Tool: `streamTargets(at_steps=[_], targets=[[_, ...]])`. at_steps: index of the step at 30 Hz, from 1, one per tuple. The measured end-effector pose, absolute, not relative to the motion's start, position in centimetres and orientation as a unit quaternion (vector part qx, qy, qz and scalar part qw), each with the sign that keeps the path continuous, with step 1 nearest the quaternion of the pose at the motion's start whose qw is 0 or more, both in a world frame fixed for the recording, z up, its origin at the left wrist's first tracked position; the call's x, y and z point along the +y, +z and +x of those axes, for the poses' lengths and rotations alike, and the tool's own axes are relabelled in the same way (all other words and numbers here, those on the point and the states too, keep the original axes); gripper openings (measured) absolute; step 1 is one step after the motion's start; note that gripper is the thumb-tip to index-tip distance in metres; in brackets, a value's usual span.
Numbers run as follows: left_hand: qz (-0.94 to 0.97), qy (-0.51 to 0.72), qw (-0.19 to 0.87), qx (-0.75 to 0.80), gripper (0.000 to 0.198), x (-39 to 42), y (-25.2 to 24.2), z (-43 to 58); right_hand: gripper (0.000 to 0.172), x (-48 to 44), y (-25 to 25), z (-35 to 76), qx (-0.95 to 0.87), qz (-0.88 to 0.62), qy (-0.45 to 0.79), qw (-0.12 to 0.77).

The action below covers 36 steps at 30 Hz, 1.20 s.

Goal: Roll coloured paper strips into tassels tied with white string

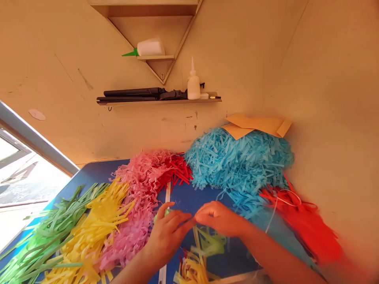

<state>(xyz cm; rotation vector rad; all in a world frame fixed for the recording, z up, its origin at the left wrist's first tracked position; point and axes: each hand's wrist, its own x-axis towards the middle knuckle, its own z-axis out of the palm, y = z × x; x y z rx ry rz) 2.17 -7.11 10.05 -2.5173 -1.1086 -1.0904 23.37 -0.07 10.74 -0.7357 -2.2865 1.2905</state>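
Note:
My left hand (173, 227) and my right hand (216, 217) meet above the middle of the blue table, fingertips pinched together. What lies between the fingertips is too small to make out. A scrap of light green paper (166, 213) shows behind my left fingers. Below my hands is a blurred bunch of yellow-green paper strips (211, 241). Nearer to me lies a bunch of yellow strips (192, 270) with some red in it. A thin white string (276, 209) runs down past my right forearm.
Green fringe (56, 228), yellow fringe (97, 213) and pink fringe (139, 189) cover the left of the blue table (97, 169). Blue shredded paper (239, 161), topped by brown envelopes (257, 124), and red strips (308, 225) lie right. A wall shelf (160, 101) holds a white bottle (194, 86).

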Motion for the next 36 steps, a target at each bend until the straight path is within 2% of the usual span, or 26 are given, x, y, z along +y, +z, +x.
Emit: streamTargets(at_steps=[3, 5, 12, 16, 21, 23, 25, 26, 29, 32, 36], targets=[[-0.842, -0.399, 0.105, -0.347, 0.022, -7.8, 13.8, 3.0, 0.032, -0.5, 13.3, 23.8, -0.689, -0.200, 0.673, 0.178], [-0.826, -0.422, 0.093, -0.362, 0.020, -8.1, 14.3, 3.8, 0.030, -1.2, 13.4, 23.4, -0.618, -0.207, 0.726, 0.220], [-0.678, -0.532, -0.054, -0.504, 0.012, -10.3, 10.6, 6.7, 0.026, -5.3, 9.4, 21.7, -0.466, -0.285, 0.712, 0.441], [-0.663, -0.535, -0.125, -0.508, 0.015, -10.8, 9.8, 7.2, 0.021, -6.4, 8.4, 21.0, -0.424, -0.289, 0.712, 0.479], [-0.675, -0.537, -0.159, -0.480, 0.011, -10.6, 9.1, 6.2, 0.013, -6.4, 8.3, 21.0, -0.518, -0.281, 0.602, 0.539], [-0.640, -0.551, -0.208, -0.494, 0.008, -10.4, 9.0, 5.4, 0.016, -4.4, 8.0, 21.9, -0.612, -0.320, 0.533, 0.488], [-0.534, -0.596, -0.308, -0.514, 0.012, -10.2, 9.2, 4.7, 0.020, -0.9, 7.3, 23.3, -0.710, -0.424, 0.418, 0.375], [-0.461, -0.619, -0.374, -0.515, 0.016, -10.0, 9.4, 4.4, 0.022, 1.3, 6.7, 24.0, -0.749, -0.509, 0.318, 0.281], [-0.291, -0.640, -0.530, -0.474, 0.028, -9.7, 9.5, 4.7, 0.022, 7.6, 4.5, 25.6, -0.754, -0.589, 0.218, 0.193], [-0.286, -0.617, -0.564, -0.468, 0.038, -9.6, 8.6, 5.9, 0.021, 10.9, 2.6, 25.9, -0.766, -0.608, 0.164, 0.128], [-0.334, -0.566, -0.586, -0.474, 0.041, -9.6, 6.5, 6.9, 0.019, 11.0, 1.4, 25.6, -0.779, -0.613, 0.115, 0.071]])
